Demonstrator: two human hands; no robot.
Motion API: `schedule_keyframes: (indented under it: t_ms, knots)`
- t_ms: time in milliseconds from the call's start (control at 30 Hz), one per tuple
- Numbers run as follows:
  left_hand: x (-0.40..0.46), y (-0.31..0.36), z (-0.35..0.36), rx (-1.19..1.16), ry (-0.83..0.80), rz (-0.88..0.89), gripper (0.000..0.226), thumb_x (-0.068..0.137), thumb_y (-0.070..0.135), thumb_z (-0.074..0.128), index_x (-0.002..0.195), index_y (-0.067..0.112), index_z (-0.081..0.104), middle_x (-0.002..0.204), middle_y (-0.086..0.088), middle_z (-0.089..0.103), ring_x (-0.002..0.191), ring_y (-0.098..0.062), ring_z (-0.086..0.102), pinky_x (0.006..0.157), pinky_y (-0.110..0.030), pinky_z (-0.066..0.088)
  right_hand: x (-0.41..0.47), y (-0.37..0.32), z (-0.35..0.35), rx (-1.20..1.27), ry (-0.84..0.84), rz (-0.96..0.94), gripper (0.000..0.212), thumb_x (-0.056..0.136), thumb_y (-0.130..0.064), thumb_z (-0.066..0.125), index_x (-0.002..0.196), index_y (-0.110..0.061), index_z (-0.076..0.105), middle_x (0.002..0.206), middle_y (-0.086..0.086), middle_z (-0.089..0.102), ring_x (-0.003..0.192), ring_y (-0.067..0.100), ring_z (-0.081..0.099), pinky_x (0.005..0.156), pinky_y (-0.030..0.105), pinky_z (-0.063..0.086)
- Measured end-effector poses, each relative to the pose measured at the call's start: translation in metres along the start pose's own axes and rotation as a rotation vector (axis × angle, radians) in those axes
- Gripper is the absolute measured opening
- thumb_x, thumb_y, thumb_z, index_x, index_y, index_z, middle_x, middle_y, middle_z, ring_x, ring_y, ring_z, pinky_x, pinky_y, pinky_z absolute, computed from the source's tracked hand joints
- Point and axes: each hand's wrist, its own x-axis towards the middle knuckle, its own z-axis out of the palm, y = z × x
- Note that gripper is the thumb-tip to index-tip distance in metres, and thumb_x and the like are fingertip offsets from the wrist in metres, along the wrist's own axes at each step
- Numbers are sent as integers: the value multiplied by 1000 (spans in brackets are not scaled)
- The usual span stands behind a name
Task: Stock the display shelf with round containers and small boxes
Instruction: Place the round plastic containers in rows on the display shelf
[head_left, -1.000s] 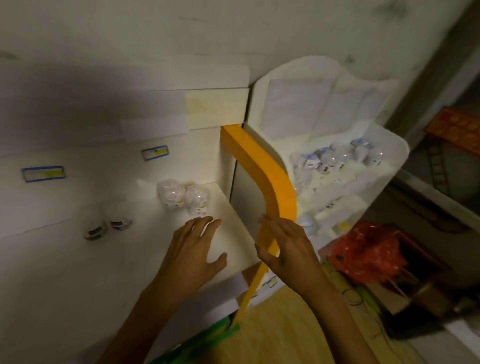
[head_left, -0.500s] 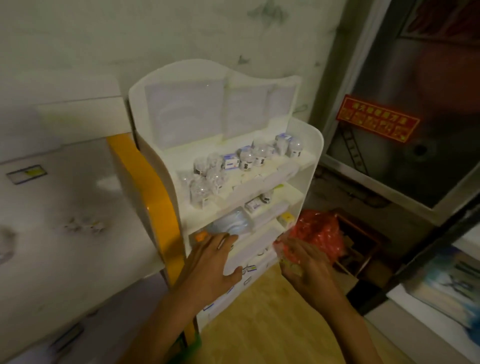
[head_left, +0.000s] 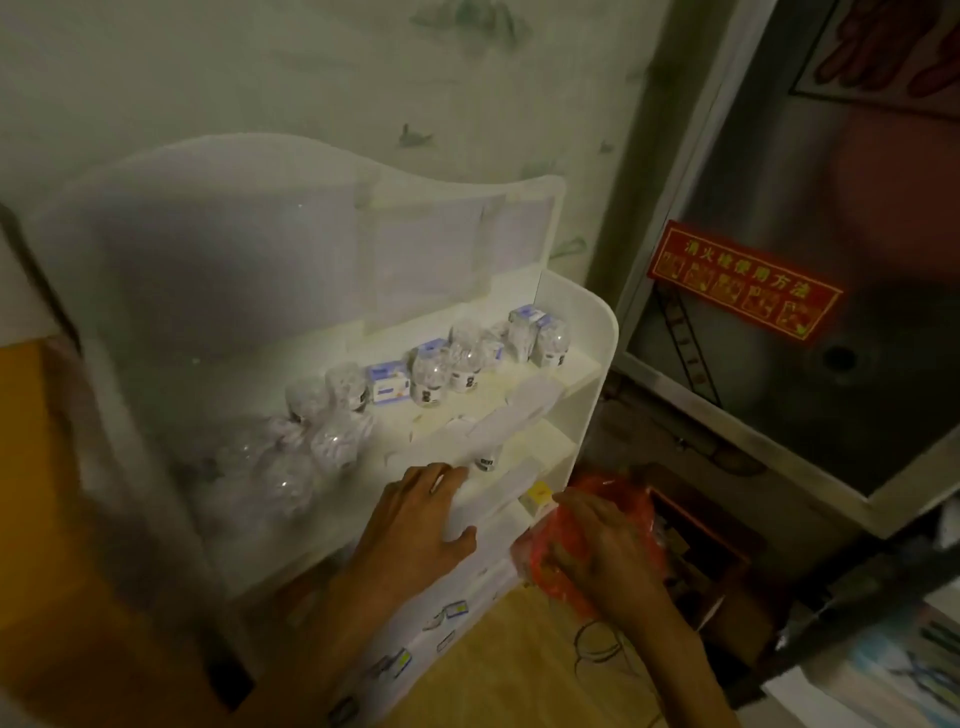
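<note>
At the far left of the white display shelf (head_left: 587, 332), on a middle tier, sits a cluster of clear round containers (head_left: 291, 467), blurred but plainly glossy and see-through. They look like thin light plastic, so I judge they weigh little, dent under a hard squeeze and slide on each other; the safest hold is around the widest part with fingers spread, or from the top, one at a time.

Further right on the top tier a row of small clear bottles (head_left: 430, 382) with dark labels stands upright, mixed with small boxes (head_left: 388, 387) in white and blue. The boxes look like stiff card, light and easy to pinch by two opposite flat faces; their corners would crush if pressed.

Below, the left hand (head_left: 410, 525) rests flat on the front lip of a lower tier, fingers straight and slightly apart, holding nothing. A small yellow box (head_left: 537, 493) sits at the right end of that tier, just beside the right hand.

The right hand (head_left: 597, 551) reaches down onto a red plastic bag (head_left: 623, 499) beside the shelf; its fingers are spread over the crinkled film, and I cannot tell whether they close on anything inside. The bag is soft and slack, so stock in it likely shifts as the hand digs.
</note>
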Motion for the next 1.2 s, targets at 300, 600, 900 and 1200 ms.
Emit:
schedule_keyframes:
  t_ms: [300, 600, 900, 1200]
  knots:
    - [128, -48, 12, 89, -48, -202, 69, 86, 48, 52, 145, 27, 24, 152, 3, 26, 137, -18, 24, 111, -35, 21, 165, 33, 12, 6, -40, -169, 50, 89, -44, 57, 136, -29, 45, 142, -7, 46, 129, 13, 42, 103, 21, 22]
    - [202, -99, 50, 225, 6, -419, 87, 81, 47, 60, 149, 30, 8, 155, -3, 18, 140, -26, 21, 112, -43, 24, 311, 49, 54, 45, -126, -329, 62, 85, -42, 64, 140, -24, 41, 146, -1, 41, 132, 18, 40, 107, 29, 30]
    - [245, -104, 86, 211, 134, -586, 93, 72, 27, 74, 147, 29, 19, 151, -6, 30, 134, -29, 33, 102, -43, 37, 409, 62, 98, 214, -262, -561, 77, 80, -46, 70, 143, -22, 34, 146, 3, 40, 130, 19, 40, 104, 37, 41]
    - [249, -99, 111, -60, 336, -651, 75, 62, 25, 74, 128, 35, 41, 121, 3, 41, 112, -10, 38, 87, -27, 48, 426, 75, 118, 549, -403, -540, 77, 70, -38, 78, 136, -28, 40, 134, -1, 48, 124, 14, 47, 101, 36, 45]
